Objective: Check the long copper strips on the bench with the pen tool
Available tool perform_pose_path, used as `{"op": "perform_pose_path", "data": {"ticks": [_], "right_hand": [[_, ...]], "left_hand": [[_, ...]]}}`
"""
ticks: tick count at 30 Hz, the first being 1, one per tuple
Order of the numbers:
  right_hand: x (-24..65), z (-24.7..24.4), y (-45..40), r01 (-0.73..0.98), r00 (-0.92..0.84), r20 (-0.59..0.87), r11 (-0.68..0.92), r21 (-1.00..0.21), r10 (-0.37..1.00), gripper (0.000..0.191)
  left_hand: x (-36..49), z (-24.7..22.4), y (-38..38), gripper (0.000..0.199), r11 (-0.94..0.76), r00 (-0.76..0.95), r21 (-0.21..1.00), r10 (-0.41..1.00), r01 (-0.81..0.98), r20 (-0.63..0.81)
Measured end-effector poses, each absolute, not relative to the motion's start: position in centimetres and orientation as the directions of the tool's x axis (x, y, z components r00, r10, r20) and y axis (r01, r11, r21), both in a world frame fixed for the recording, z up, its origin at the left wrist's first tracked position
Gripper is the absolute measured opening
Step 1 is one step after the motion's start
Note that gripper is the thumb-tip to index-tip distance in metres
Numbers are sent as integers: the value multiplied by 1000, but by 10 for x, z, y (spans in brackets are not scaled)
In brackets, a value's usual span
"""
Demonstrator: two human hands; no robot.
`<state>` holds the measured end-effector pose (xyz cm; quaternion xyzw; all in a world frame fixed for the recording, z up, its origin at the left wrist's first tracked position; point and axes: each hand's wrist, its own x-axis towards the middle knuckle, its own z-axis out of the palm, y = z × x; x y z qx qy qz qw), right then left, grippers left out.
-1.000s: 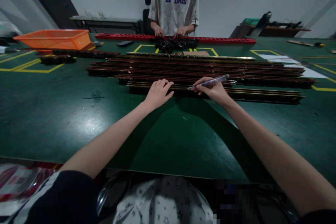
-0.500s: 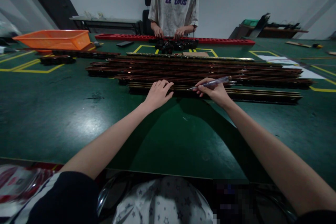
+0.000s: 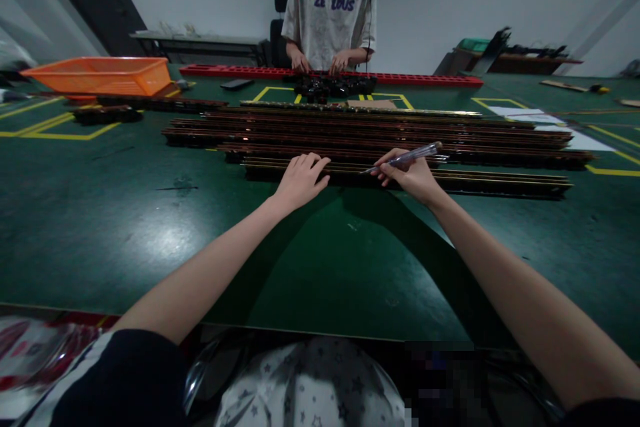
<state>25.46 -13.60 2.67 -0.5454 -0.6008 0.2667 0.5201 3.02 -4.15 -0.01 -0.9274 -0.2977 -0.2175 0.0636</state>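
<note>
Closest to me on the table lies a long dark strip (image 3: 500, 183) with brass-coloured edges. My left hand (image 3: 300, 181) rests over its left half, fingers stretched across the top and thumb apart. Farther right, my right hand (image 3: 411, 177) is closed around a small screwdriver (image 3: 413, 155) with a clear handle. The screwdriver slants, its handle end up to the right and its thin shaft pointing down left at the strip. Whether the tip touches the strip is too small to tell.
Several similar long strips (image 3: 325, 130) lie just behind. An orange basket (image 3: 100, 75) stands at the back left, and a red slotted rail (image 3: 425, 79) runs across the back. Opposite, a person (image 3: 330, 20) handles black parts (image 3: 335, 87). White papers (image 3: 575, 137) lie at right.
The screwdriver's tip has shifted slightly to the right along the strip. My left hand stays in place on the strip. The whole view has moved very slightly.
</note>
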Motion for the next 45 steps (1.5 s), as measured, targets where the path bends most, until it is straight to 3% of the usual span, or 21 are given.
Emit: {"op": "perform_pose_path", "data": {"ticks": [17, 25, 45], "right_hand": [[245, 25, -132, 437, 190, 390, 278, -855, 901, 26], [244, 32, -122, 472, 106, 360, 272, -839, 927, 25], [254, 33, -124, 447, 105, 350, 270, -853, 931, 21]], "left_hand": [[32, 1, -42, 41, -815, 728, 17, 527, 579, 439], [32, 2, -42, 40, -808, 736, -53, 505, 587, 452], [54, 4, -36, 37, -858, 794, -123, 395, 498, 463]]}}
